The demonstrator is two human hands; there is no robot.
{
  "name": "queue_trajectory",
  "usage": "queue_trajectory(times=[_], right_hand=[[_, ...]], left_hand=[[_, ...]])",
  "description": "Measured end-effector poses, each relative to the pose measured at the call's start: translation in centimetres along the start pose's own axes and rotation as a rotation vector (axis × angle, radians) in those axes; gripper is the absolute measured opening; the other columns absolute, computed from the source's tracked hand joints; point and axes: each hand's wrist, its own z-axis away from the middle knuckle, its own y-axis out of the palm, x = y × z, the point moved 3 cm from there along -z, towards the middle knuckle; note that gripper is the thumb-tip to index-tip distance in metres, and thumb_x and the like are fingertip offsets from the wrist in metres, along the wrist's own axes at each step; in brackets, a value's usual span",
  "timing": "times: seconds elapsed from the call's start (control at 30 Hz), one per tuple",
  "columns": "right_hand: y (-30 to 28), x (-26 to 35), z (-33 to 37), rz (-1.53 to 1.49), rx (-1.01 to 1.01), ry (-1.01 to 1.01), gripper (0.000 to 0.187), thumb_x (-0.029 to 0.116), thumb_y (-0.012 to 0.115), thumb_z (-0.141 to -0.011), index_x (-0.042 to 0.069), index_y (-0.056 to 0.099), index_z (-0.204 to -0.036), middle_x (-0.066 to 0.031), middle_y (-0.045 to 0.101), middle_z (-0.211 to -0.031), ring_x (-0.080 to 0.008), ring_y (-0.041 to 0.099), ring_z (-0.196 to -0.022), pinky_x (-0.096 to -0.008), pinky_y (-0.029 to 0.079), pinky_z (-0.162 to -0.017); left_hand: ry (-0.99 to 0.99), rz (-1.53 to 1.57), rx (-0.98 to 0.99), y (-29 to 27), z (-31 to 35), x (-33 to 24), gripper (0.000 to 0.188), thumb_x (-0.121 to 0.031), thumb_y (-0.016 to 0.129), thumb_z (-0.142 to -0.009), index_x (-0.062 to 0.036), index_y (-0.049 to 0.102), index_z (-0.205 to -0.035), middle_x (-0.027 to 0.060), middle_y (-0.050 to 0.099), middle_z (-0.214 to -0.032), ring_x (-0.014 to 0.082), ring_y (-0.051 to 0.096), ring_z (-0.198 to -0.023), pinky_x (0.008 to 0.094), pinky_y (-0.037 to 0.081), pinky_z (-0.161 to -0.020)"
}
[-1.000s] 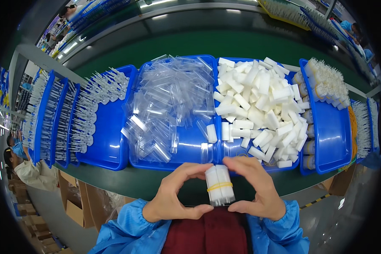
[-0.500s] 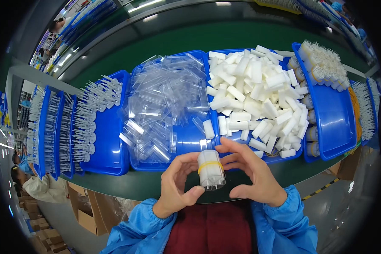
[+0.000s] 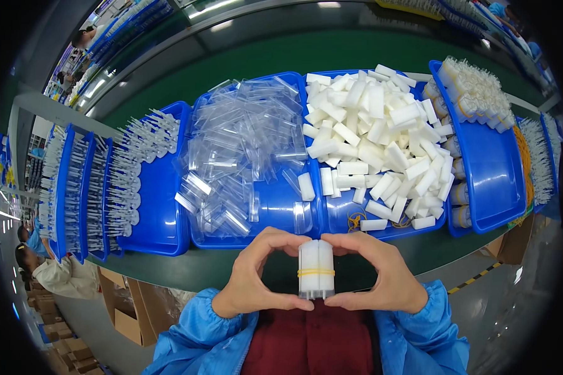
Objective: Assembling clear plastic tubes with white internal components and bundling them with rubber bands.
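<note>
Both hands hold an upright bundle of white tubes (image 3: 316, 269) bound by a yellow rubber band, close to my body. My left hand (image 3: 259, 275) curls around its left side, thumb under the bottom and fingers over the top. My right hand (image 3: 376, 272) mirrors it on the right. Just beyond the bundle stands a blue bin (image 3: 275, 212) full of clear plastic tubes (image 3: 241, 150). Next to that, a blue bin (image 3: 344, 222) holds white blocks (image 3: 375, 137), with loose yellow rubber bands (image 3: 356, 220) at its near edge.
A blue bin (image 3: 494, 169) at the right holds banded white bundles (image 3: 475, 90) along its far side. Blue trays (image 3: 156, 219) of white-tipped pieces fill the left. All rest on a green conveyor (image 3: 256, 56). Cardboard boxes (image 3: 125, 312) and other people (image 3: 50, 275) are at lower left.
The bundle has been turned upright and squared between both hands, which now close around it more evenly. The view has shifted slightly.
</note>
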Motion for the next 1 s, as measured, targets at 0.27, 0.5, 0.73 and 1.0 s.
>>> queue_trajectory(times=[0.27, 0.5, 0.73, 1.0], right_hand=[[-0.1, -0.5, -0.3, 0.068, -0.05, -0.157, 0.073, 0.024, 0.092, -0.07, -0.001, 0.062, -0.131, -0.0166, 0.069, -0.113, -0.0276, 0.071, -0.097, -0.035, 0.056, -0.086], [-0.5, -0.8, -0.5, 0.12, 0.012, -0.154, 0.076, 0.022, 0.092, -0.071, -0.001, 0.059, -0.136, -0.0154, 0.069, -0.113, -0.0251, 0.07, -0.102, -0.0336, 0.055, -0.091], [-1.2, -1.5, -0.1, -0.557, -0.052, 0.209, 0.06, 0.013, 0.074, -0.092, -0.002, 0.048, -0.144, -0.0137, 0.066, -0.122, -0.018, 0.067, -0.105, -0.0313, 0.052, -0.097], [-0.2, -2.8, 0.1, -0.664, 0.093, 0.337, 0.044, 0.036, 0.044, -0.109, -0.003, 0.06, -0.122, -0.0113, 0.069, -0.106, -0.0163, 0.068, -0.089, -0.0273, 0.051, -0.078]], left_hand=[[0.039, 0.032, -0.044, 0.6, 0.6, 1.5, 0.087, -0.018, 0.1, -0.055, 0.0006, 0.057, -0.128, 0.012, 0.059, -0.12, 0.0214, 0.057, -0.108, 0.0364, 0.044, -0.098], [0.053, -0.047, -0.014, 0.8, 0.5, 1.5, 0.088, -0.022, 0.099, -0.059, -0.0015, 0.055, -0.132, 0.0116, 0.06, -0.122, 0.0204, 0.056, -0.103, 0.034, 0.045, -0.092], [0.123, -0.381, -0.039, 0.1, -1.0, -2.1, 0.115, -0.035, 0.1, -0.06, -0.0034, 0.038, -0.152, 0.0169, 0.047, -0.143, 0.0254, 0.057, -0.118, 0.0383, 0.048, -0.096], [0.475, -0.537, 0.053, 1.8, -1.3, -4.0, 0.082, -0.014, 0.092, -0.072, 0.0017, 0.051, -0.141, 0.0215, 0.061, -0.135, 0.0348, 0.066, -0.113, 0.0392, 0.055, -0.094]])
